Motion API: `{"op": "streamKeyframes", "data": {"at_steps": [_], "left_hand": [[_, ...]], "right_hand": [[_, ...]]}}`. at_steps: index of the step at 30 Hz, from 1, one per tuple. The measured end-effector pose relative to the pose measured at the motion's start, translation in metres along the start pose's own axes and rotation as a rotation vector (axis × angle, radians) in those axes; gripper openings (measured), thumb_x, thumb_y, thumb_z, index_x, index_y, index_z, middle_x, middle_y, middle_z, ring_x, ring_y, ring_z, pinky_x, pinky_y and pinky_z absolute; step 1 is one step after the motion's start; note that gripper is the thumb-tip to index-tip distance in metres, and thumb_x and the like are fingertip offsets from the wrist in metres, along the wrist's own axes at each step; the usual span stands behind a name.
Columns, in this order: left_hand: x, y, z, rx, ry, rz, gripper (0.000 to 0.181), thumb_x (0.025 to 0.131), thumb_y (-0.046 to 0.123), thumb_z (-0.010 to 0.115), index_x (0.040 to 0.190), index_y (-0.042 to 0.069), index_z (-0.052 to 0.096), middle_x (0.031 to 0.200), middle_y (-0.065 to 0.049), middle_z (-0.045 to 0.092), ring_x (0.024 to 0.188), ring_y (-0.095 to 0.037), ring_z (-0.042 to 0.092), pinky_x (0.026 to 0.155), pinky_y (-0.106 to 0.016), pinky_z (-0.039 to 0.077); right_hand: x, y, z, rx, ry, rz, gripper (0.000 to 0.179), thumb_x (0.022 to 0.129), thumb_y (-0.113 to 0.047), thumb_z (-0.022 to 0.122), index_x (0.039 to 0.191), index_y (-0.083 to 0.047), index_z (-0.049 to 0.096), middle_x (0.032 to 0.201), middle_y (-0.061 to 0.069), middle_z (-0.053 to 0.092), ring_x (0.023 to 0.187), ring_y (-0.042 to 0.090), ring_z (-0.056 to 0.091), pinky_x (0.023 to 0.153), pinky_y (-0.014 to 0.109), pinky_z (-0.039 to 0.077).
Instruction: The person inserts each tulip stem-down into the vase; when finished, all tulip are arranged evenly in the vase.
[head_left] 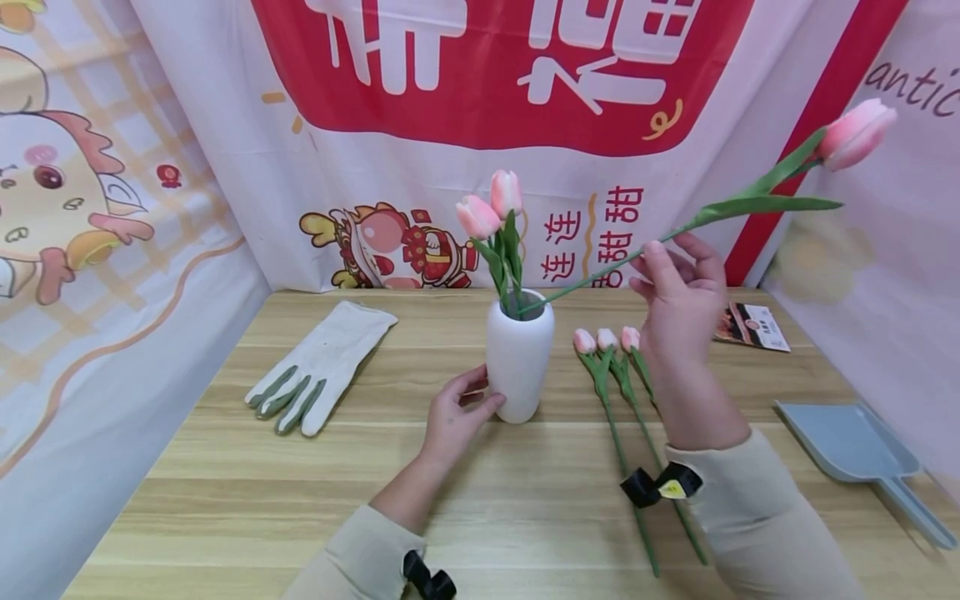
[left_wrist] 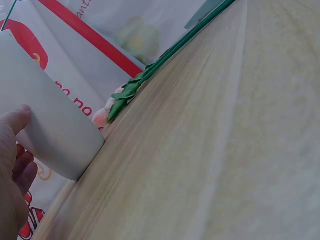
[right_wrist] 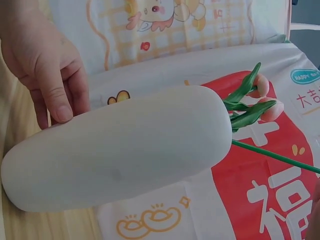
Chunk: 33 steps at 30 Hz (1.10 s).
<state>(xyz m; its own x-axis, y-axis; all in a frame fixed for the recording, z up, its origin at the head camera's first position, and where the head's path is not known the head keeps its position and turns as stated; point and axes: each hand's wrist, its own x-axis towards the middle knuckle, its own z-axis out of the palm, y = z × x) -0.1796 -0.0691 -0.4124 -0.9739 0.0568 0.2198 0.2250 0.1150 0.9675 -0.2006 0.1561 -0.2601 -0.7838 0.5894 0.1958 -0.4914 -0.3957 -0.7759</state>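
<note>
A white vase point(head_left: 519, 367) stands upright on the table, with two pink artificial tulips point(head_left: 491, 208) in its mouth. Low on the vase's left side, my left hand point(head_left: 459, 417) holds it, thumb in front and fingers behind. My right hand point(head_left: 684, 300), raised to the right of the vase, pinches the green stem of another pink tulip point(head_left: 855, 137). That stem slants down to the left, its lower end inside the vase's mouth. In the right wrist view the stem point(right_wrist: 280, 159) enters beside the leaves of the standing tulips.
Three more tulips point(head_left: 617, 375) lie right of the vase, partly hidden by my right forearm. A white glove with grey-green fingertips point(head_left: 322, 367) lies at the left. At the right are a blue-grey dustpan point(head_left: 855, 442) and a printed card point(head_left: 752, 326). Printed cloth point(head_left: 405, 158) hangs behind the table.
</note>
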Motion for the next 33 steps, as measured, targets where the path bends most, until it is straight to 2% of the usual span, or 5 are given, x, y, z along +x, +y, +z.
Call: {"op": "streamKeyframes", "data": {"at_steps": [6,12,22,28,33], "left_hand": [[0.0,0.0,0.0,-0.002,-0.006,-0.003,0.046,0.084,0.002,0.074,0.127,-0.006,0.059,0.125,-0.024,0.062,0.115,-0.042,0.059,0.103,-0.054,0.05],[-0.001,0.002,-0.001,0.0,-0.007,-0.013,0.046,0.084,0.002,0.074,0.127,-0.006,0.059,0.125,-0.024,0.062,0.115,-0.041,0.059,0.103,-0.055,0.05],[0.009,-0.029,0.001,-0.003,0.003,-0.008,0.048,0.084,0.005,0.076,0.128,0.0,0.06,0.126,-0.019,0.063,0.114,-0.036,0.061,0.102,-0.05,0.052],[0.009,-0.031,0.0,-0.015,-0.001,0.017,0.048,0.084,0.011,0.077,0.128,0.003,0.061,0.125,-0.017,0.064,0.114,-0.033,0.061,0.1,-0.046,0.054],[0.01,-0.031,0.0,-0.012,0.003,0.016,0.048,0.084,0.011,0.077,0.128,0.003,0.061,0.125,-0.017,0.064,0.114,-0.033,0.062,0.1,-0.046,0.054]], "right_hand": [[-0.004,0.003,0.005,-0.17,-0.09,-0.024,0.031,0.083,-0.019,0.078,0.111,-0.015,0.064,0.1,0.005,0.07,0.082,0.015,0.071,0.068,0.023,0.061],[-0.007,0.011,0.012,-0.198,-0.161,-0.041,0.021,0.084,-0.01,0.077,0.102,-0.013,0.067,0.088,0.002,0.07,0.076,0.012,0.07,0.064,0.021,0.06],[-0.013,0.027,0.016,-0.438,-0.303,-0.041,0.022,0.088,-0.014,0.073,0.11,-0.012,0.066,0.091,-0.005,0.07,0.081,0.01,0.068,0.07,0.019,0.06],[-0.017,0.04,0.016,-0.539,-0.372,-0.053,0.026,0.09,-0.02,0.072,0.114,-0.01,0.065,0.093,-0.006,0.068,0.086,0.01,0.066,0.073,0.019,0.06],[-0.018,0.049,0.016,-0.56,-0.439,-0.091,0.027,0.09,-0.014,0.071,0.115,-0.004,0.065,0.092,0.003,0.068,0.08,0.006,0.068,0.071,0.018,0.06]]}}
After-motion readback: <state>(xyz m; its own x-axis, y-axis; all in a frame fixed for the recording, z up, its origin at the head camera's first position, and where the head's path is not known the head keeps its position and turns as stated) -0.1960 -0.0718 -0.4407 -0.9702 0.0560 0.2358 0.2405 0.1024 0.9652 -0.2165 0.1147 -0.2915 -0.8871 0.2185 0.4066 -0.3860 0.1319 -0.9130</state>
